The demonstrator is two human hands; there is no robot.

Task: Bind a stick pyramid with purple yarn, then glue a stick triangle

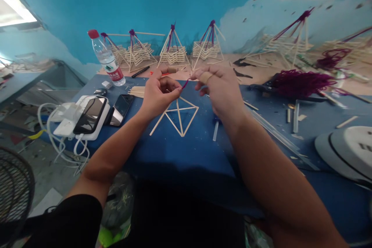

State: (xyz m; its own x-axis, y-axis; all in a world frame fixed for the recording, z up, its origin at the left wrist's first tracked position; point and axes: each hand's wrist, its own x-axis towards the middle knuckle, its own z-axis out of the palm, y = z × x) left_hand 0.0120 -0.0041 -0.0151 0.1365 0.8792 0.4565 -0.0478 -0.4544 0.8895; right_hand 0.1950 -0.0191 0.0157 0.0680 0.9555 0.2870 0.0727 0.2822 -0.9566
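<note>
My left hand [159, 93] pinches a short purple strand [185, 84] between thumb and fingertips, above a frame of thin wooden sticks [179, 118] on the blue table [186, 155]. The frame's top is partly hidden behind that hand. Just to the right, my right hand [217, 87] is raised with its fingers curled and the thumb and index fingertips close to the strand's upper end; whatever lies between those fingertips is too small to make out. A bundle of loose sticks [136, 91] lies left of my left hand.
Several stick structures with purple tops [174, 52] line the wall. At left are a bottle [109, 64], a phone [122, 109] and a power bank with cables [92, 116]. Purple yarn [302, 83], clear glue sticks [274, 133] and a white device [348, 151] are at right.
</note>
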